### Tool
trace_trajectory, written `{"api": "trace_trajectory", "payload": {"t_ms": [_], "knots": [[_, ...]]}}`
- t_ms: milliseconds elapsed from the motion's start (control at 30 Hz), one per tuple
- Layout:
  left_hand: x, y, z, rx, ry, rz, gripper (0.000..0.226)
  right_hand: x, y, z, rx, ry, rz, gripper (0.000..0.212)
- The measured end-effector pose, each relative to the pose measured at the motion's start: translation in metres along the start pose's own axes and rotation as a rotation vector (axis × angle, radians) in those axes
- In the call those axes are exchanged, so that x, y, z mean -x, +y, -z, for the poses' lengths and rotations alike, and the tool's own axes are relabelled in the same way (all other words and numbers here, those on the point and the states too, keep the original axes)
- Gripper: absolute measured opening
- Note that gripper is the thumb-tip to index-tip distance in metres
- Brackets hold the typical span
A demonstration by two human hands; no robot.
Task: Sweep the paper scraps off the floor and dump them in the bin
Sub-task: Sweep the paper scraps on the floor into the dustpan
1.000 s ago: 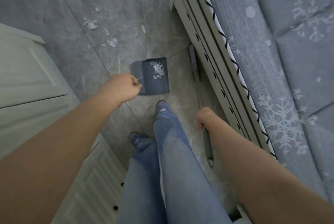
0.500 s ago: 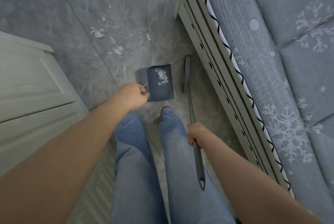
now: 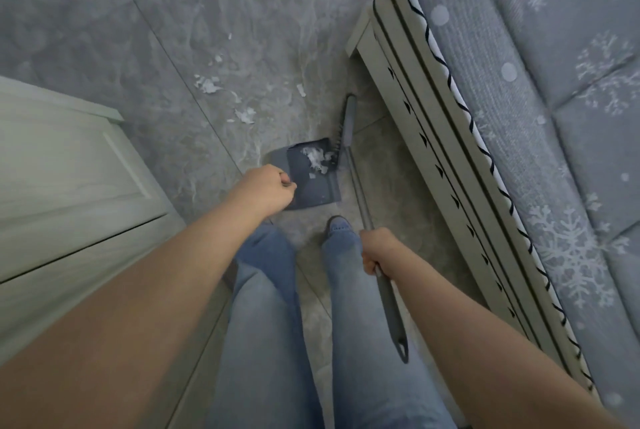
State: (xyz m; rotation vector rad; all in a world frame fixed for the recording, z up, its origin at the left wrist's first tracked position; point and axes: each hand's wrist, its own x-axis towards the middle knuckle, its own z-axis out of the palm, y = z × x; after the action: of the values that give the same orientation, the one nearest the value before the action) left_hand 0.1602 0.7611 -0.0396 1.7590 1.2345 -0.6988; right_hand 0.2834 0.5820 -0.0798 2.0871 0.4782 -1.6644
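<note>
Down on the grey tile floor (image 3: 156,30), the left hand (image 3: 266,187) curls in a fist round the handle of a dark dustpan (image 3: 311,182) holding a clump of paper scraps (image 3: 316,158). More scraps (image 3: 207,84) lie scattered ahead. The right hand (image 3: 379,250) wraps its fingers round the broom (image 3: 349,151), whose head touches the dustpan beside the bed (image 3: 519,116).

Dark blue dustpan (image 3: 313,182) holding white scraps (image 3: 316,158), grey broom (image 3: 346,123) alongside, loose paper scraps (image 3: 227,99) on floor beyond
</note>
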Motion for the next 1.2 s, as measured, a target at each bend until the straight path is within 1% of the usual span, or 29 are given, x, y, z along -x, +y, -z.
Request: {"api": "trace_trajectory", "payload": {"t_ms": [67,100,133,167,233,267,300,367,433,533,633,667,733,767,833,867,933,1033,1067,1100,1133,1200], "knots": [[0.011,-0.022,0.02,0.089,0.031,0.043,0.029,0.016,-0.029,0.014,0.19,0.014,0.037,0.027],[0.016,-0.033,0.026,0.129,0.043,0.062,0.031,0.022,-0.042,0.019,0.194,0.006,0.032,0.028],[0.021,-0.048,0.034,0.162,0.054,0.083,0.032,0.029,-0.056,0.023,0.185,0.006,0.045,0.017],[0.025,-0.06,0.04,0.197,0.062,0.105,0.032,0.032,-0.066,0.028,0.13,-0.015,0.076,0.006],[0.035,-0.086,0.053,0.297,0.087,0.165,0.028,0.034,-0.089,0.029,-0.129,0.006,0.089,0.026],[0.038,-0.098,0.058,0.33,0.098,0.198,0.026,0.033,-0.101,0.028,-0.294,0.029,0.057,0.033],[0.041,-0.113,0.067,0.365,0.121,0.228,0.025,0.032,-0.118,0.028,-0.37,0.038,0.04,0.037],[0.043,-0.135,0.075,0.424,0.158,0.261,0.024,0.031,-0.14,0.028,-0.465,0.043,0.036,0.037],[0.041,-0.157,0.083,0.483,0.194,0.278,0.019,0.032,-0.166,0.026,-0.483,0.053,0.049,0.036],[0.036,-0.186,0.092,0.576,0.242,0.332,0.019,0.028,-0.198,0.027,-0.409,0.09,0.059,0.031],[0.03,-0.204,0.095,0.634,0.271,0.361,0.022,0.017,-0.219,0.032,-0.186,0.132,0.147,0.026],[0.027,-0.21,0.096,0.646,0.283,0.367,0.025,0.016,-0.229,0.034,-0.106,0.145,0.182,0.02],[0.019,-0.22,0.098,0.671,0.298,0.386,0.029,0.005,-0.245,0.041,-0.011,0.163,0.187,0.009],[0.015,-0.223,0.098,0.682,0.304,0.394,0.03,0.005,-0.253,0.046,0.053,0.151,0.15,0.012],[0.007,-0.231,0.099,0.711,0.316,0.414,0.03,-0.004,-0.267,0.056,0.235,0.161,0.141,0.03],[0.004,-0.235,0.099,0.73,0.321,0.421,0.029,-0.011,-0.275,0.062,0.297,0.155,0.148,0.032],[-0.003,-0.241,0.099,0.759,0.331,0.44,0.029,-0.023,-0.286,0.064,0.35,0.117,0.144,0.026],[-0.011,-0.246,0.106,0.768,0.344,0.471,0.034,-0.026,-0.295,0.047,0.208,0.016,0.129,0.015],[-0.012,-0.247,0.109,0.77,0.343,0.487,0.034,-0.03,-0.291,0.036,0.104,-0.011,0.151,0.02],[-0.014,-0.247,0.111,0.771,0.337,0.495,0.035,-0.032,-0.285,0.026,-0.017,-0.025,0.148,0.03],[-0.013,-0.246,0.113,0.78,0.329,0.506,0.037,-0.031,-0.276,0.014,-0.081,-0.032,0.151,0.037],[-0.015,-0.246,0.115,0.793,0.315,0.518,0.04,-0.022,-0.26,-0.007,-0.188,0.017,0.092,0.043]]}}
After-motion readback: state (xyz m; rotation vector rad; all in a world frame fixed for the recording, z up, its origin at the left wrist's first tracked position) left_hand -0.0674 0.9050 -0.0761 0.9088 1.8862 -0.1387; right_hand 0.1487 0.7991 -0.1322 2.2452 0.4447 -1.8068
